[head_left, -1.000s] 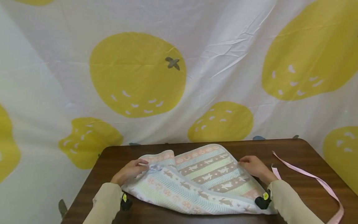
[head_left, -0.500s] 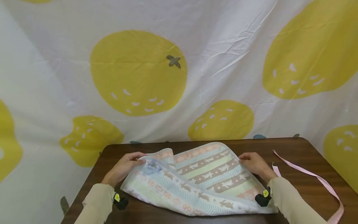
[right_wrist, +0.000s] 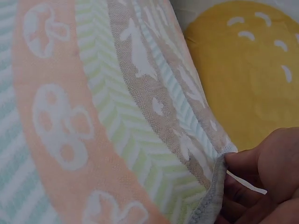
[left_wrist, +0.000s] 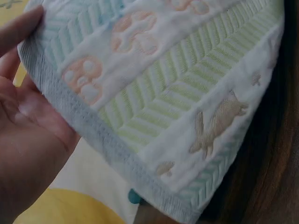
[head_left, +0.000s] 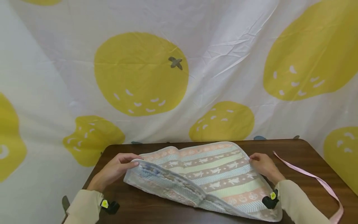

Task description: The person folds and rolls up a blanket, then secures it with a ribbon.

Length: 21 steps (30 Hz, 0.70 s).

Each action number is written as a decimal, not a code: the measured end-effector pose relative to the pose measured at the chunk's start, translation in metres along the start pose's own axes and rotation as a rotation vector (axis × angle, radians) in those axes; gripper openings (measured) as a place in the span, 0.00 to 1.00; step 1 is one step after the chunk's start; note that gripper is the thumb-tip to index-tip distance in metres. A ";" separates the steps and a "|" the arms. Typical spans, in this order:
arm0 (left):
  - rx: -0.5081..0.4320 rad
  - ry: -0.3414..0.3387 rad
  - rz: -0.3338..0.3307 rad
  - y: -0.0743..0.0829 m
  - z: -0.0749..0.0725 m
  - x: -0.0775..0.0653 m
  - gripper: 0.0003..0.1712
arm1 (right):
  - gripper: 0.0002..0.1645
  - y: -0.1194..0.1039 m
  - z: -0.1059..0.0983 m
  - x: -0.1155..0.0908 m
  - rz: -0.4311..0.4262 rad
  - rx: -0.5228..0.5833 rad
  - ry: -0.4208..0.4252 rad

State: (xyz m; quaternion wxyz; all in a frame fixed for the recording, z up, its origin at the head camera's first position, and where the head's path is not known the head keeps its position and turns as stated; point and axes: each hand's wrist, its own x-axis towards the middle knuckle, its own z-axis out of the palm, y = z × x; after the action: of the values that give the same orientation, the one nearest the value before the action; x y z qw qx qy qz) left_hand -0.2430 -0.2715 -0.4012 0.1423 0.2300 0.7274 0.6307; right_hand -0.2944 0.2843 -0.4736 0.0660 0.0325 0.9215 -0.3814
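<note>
A striped towel (head_left: 218,174) with rabbits, mushrooms and a grey bound edge is stretched between both hands over the brown table. My left hand (head_left: 114,169) pinches its left edge between thumb and fingers. On the opposite side, the thumb and fingers of my right hand (head_left: 264,166) pinch the right edge. The near part of the towel is turned up, so its paler underside (head_left: 167,183) faces me. In the left wrist view, that white side of the towel (left_wrist: 163,93) hangs from the hand. The right wrist view has the grey border gathered in the fingertips.
A pink ribbon (head_left: 316,179) lies curved along the right side of the table (head_left: 291,149), partly behind the right forearm. Behind the table hangs a white curtain (head_left: 223,71) with large yellow fruit prints. A small black device is strapped at each wrist.
My left hand has moved left, my right hand slightly right. The towel is spread wider, showing more of its striped face, and its near flap has tilted. The ribbon's short end is now hidden.
</note>
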 end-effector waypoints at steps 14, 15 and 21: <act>0.031 -0.478 0.045 -0.013 0.013 -0.056 0.14 | 0.22 0.024 -0.011 -0.009 0.024 0.020 0.026; 0.022 -0.497 0.022 -0.016 0.016 -0.062 0.14 | 0.22 0.025 -0.011 -0.009 0.033 0.026 0.023; -0.187 -0.478 -0.294 -0.023 0.049 -0.094 0.14 | 0.23 0.029 -0.010 -0.010 0.063 0.039 0.014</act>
State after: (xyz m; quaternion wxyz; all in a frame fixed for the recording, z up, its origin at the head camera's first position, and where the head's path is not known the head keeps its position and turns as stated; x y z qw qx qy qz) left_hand -0.1422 -0.2805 -0.4395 0.4199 0.2501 0.6376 0.5955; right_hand -0.2828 0.3117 -0.4852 0.0710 0.0654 0.9127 -0.3970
